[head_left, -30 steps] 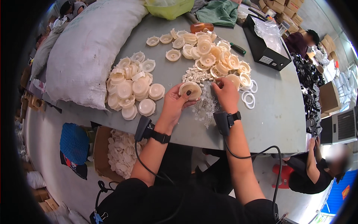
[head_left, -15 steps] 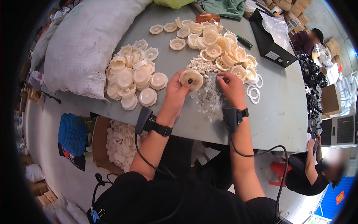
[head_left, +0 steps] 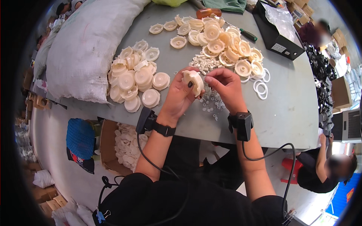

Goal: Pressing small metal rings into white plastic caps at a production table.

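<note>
Over a cluttered grey worktable [head_left: 286, 113], the left hand [head_left: 180, 96] gripped a cream round plastic cap [head_left: 193, 81] tilted on edge, probably so the right hand's [head_left: 226, 87] pinched-together fingertips [head_left: 207, 78] could reach its face.

Bare forearms; each wrist carries a black strap-mounted device [head_left: 242, 124] with a trailing black cable [head_left: 285, 158]. Black top, possibly short-sleeved.

Workshop: heaped plastic parts [head_left: 134, 81], cartons [head_left: 339, 92].
</note>
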The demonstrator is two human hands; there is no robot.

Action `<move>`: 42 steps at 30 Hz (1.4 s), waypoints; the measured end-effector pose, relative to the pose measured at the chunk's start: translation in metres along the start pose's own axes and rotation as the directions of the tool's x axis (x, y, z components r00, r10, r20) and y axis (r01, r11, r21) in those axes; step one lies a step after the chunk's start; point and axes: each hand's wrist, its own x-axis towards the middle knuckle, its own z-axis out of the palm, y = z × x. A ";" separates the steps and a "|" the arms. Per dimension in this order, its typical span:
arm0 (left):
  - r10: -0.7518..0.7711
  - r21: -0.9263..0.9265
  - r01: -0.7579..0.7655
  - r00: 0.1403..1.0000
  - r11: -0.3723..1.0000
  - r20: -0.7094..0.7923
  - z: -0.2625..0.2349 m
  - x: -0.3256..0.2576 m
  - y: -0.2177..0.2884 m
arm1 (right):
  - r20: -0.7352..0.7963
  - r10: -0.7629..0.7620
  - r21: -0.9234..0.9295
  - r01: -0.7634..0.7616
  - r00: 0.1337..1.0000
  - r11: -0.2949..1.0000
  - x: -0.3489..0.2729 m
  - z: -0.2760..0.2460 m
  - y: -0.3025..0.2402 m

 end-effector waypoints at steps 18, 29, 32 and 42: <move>0.007 -0.042 -0.003 0.995 0.999 0.097 0.004 -0.002 -0.003 | 0.137 -0.012 0.304 -0.030 0.991 0.952 -0.007 0.007 0.006; 0.042 0.004 -0.043 0.991 0.999 0.127 0.001 -0.001 -0.001 | 0.241 0.046 0.259 -0.110 0.969 0.959 -0.010 0.006 -0.006; 0.051 0.007 -0.052 0.994 0.999 0.100 0.001 -0.001 -0.001 | 0.218 -0.170 -0.113 0.198 0.961 0.974 -0.011 0.004 -0.010; 0.011 -0.036 -0.005 0.985 0.999 0.172 -0.004 -0.002 0.004 | 0.270 -0.219 -0.183 0.273 0.938 0.944 -0.005 -0.001 -0.008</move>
